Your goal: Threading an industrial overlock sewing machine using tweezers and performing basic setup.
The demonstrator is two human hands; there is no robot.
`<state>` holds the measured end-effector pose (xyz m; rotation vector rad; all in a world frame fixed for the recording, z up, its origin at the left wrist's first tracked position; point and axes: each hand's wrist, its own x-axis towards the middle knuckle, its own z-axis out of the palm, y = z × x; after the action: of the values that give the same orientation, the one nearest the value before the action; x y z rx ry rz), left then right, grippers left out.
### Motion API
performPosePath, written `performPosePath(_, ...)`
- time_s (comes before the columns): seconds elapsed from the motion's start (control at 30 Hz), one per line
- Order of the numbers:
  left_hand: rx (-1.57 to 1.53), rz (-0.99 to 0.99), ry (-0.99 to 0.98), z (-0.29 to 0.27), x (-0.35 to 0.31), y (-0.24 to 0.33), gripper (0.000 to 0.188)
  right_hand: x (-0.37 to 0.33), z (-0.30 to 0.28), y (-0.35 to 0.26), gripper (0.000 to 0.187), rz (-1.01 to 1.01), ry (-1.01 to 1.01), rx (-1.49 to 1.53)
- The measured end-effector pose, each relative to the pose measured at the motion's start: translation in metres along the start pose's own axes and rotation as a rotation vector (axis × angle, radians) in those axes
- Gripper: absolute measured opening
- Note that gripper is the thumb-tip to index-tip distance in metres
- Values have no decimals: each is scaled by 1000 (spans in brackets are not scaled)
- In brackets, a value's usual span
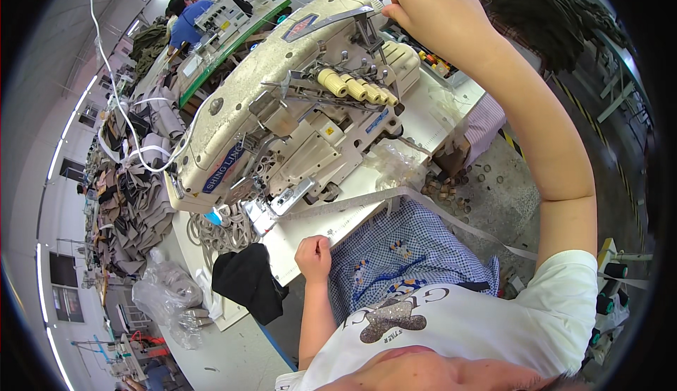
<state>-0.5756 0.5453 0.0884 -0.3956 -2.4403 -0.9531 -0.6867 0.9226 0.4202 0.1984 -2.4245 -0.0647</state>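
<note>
A worn cream industrial sewing machine (282,88) stands on a white table (423,119). My right hand (423,3) is raised to the machine's far top end, fingers pinched together at the thread guide there; what they pinch is too small to see. My left hand (314,257) rests as a fist on the table's near edge, beside a white tape strip (367,204) running along that edge. Several cream tension knobs (356,88) stick out of the machine's side. A black cloth (247,282) hangs off the table corner to the left of my left hand.
Piles of grey and brown fabric pieces (127,200) lie to the left, with clear plastic bags (166,296) below them. Another person in blue (185,21) sits at a far machine. Small brown cones (451,186) litter the floor at right. Blue checked cloth (409,257) covers my lap.
</note>
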Motion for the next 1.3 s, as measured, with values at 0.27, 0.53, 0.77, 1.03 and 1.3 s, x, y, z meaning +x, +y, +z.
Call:
performPosePath(0.27,1,10,2,1,0,-1,23,-4,2,5,27,-34,117,-19)
performPosePath(0.53,8,-11,-26,-1,-1,0,24,-15,17,18,24,100,88,49)
performPosePath(0.77,13,-57,-71,-3,-3,-1,28,-26,23,23,28,205,-3,248)
performPosePath(1.03,11,15,-11,1,0,-1,25,-58,61,36,26,289,13,488)
performPosePath(1.3,14,-58,-74,-2,-1,2,27,-94,121,25,26,636,-93,1001)
